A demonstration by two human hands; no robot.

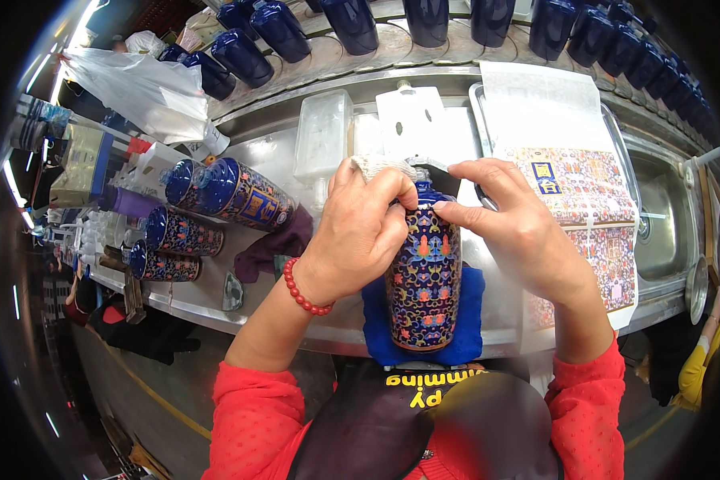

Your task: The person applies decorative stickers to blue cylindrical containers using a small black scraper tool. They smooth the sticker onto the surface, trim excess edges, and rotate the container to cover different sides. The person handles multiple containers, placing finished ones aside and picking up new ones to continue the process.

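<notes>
A dark blue bottle (422, 288) with a colourful flower-patterned wrap lies on a blue cloth (466, 320) at the near edge of a steel bench (272, 156). My left hand (358, 232) grips its upper body and also holds a whitish rag (374, 165) near the neck. My right hand (514, 220) presses thumb and fingers on the bottle's shoulder, at the wrap's edge. A red bead bracelet (300, 290) is on my left wrist.
Several decorated bottles (216, 200) lie at the left of the bench. Plain dark blue bottles (428, 20) stand in a row along the back. A tray (478, 104) holds printed patterned sheets (584, 200). A clear plastic box (322, 132), a dark cloth (276, 248) and a sink (664, 216) are nearby.
</notes>
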